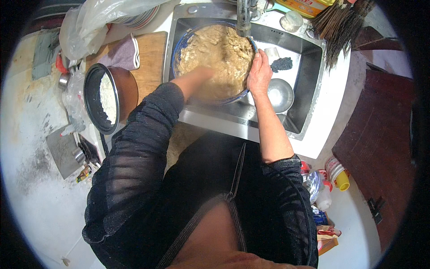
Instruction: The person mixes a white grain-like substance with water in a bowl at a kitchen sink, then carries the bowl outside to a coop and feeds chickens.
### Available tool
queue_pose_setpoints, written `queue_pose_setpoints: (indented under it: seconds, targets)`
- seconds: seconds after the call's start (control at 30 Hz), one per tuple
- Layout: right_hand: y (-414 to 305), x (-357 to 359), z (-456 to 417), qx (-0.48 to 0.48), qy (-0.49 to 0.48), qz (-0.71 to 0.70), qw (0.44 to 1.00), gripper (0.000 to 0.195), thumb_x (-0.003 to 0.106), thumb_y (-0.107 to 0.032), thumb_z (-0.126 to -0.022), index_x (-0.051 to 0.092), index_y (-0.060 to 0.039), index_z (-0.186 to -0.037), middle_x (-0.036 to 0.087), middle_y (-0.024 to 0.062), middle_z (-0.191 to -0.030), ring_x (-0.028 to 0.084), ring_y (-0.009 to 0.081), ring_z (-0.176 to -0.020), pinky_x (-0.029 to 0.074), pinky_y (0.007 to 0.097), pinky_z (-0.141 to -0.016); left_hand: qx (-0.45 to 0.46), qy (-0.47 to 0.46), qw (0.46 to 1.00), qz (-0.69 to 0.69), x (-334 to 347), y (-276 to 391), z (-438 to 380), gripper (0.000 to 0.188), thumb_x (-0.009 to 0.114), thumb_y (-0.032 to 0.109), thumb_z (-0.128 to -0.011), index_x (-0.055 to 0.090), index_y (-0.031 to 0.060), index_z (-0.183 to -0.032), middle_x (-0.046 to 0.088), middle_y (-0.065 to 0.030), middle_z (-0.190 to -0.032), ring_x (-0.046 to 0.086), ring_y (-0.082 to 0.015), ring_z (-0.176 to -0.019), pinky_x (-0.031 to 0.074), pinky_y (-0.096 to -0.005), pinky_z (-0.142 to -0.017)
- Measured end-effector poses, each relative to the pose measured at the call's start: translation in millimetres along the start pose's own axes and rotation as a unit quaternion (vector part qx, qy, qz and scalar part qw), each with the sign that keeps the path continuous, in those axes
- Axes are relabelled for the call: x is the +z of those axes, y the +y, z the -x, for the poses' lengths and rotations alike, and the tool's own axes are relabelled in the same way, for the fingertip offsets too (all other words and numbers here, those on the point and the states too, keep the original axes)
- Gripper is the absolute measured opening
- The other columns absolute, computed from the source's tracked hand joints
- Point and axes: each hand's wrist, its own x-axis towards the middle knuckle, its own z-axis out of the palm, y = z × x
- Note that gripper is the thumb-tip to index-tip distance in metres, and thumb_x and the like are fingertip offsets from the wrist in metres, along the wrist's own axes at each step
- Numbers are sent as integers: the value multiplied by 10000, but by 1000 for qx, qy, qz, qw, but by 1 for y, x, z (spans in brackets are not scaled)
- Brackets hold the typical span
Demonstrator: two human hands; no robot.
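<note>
A large blue-rimmed bowl [174, 62] sits in the left part of a stainless steel sink [309, 77]. Wet, lumpy tan mixture like dough or batter [221, 43] fills it. My left hand [201, 76] is over the near left of the bowl at the mixture; motion blur hides its fingers and whether they hold any of it. My right hand [260, 72] grips the bowl's right rim, thumb up near the edge. Right of that hand, a dark mesh scrubber [282, 64] and a round metal bowl [281, 95] lie in the sink.
A faucet [243, 18] overhangs the bowl's far edge. Leftward, a dark-rimmed pot [129, 84] with white contents stands by a wooden board [151, 50] bearing a purple cloth [121, 55]. A clear tub [291, 22] and a bristle brush [336, 30] are at back right.
</note>
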Motion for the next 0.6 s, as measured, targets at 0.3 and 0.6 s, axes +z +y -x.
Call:
queue_pose_setpoints:
  seconds: [0.3, 0.6]
  targets:
    - [2, -1, -1, 6, -5, -1, 1000, 482, 376, -381, -978, 538, -11, -1242, 620, 248, -1123, 588, 393, -1072, 440, 423, -929, -43, -15, 995, 92, -5, -5, -21, 267, 587, 251, -777, 694, 70, -942, 676, -177, -957, 638, -293, -915, 481, -402, -801]
    - [0, -2, -1, 6, -5, -1, 1000, 472, 387, -370, -976, 540, -7, -1236, 624, 249, -1112, 592, 389, -1063, 444, 418, -920, -71, -29, 987, 144, -13, -9, -32, 271, 669, 276, -718, 733, 92, -906, 704, -134, -937, 649, -261, -882, 484, -388, -779]
